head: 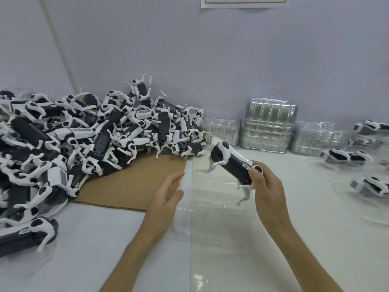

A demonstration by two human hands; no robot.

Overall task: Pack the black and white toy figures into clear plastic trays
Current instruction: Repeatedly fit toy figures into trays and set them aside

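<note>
Just above a clear tray (210,209), the right hand (267,186) grips a toy figure (231,161) by one end, the left hand (166,197) spread at the tray's left edge.

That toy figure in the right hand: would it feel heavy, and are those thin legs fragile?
Probably light: the right hand holds the figure aloft by one end. Its body looks stiff, straight though unsupported. The thin white legs may snag, as those in the pile interlock.
</note>
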